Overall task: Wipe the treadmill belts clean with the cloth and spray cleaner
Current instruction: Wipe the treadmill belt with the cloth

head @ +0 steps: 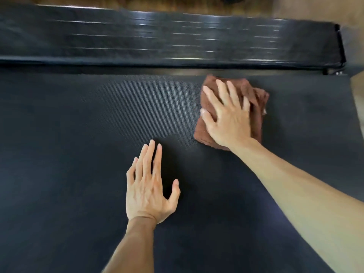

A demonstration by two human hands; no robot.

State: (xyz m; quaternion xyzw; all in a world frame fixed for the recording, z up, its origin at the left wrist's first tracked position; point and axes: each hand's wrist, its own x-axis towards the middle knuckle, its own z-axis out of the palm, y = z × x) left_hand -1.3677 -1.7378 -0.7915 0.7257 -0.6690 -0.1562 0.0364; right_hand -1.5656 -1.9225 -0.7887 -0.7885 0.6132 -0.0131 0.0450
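A black textured treadmill belt (98,125) fills most of the view. A folded brown cloth (258,101) lies on the belt near its far edge, right of centre. My right hand (226,113) presses flat on the cloth with fingers spread and straight. My left hand (147,186) rests flat on the bare belt, fingers straight, nearer to me and left of the cloth. No spray cleaner is in view.
A ribbed black side rail (157,40) of the treadmill runs along the far side of the belt, ending at the right in a black end cap (339,46). Wooden floor (177,2) shows beyond it and at the right edge.
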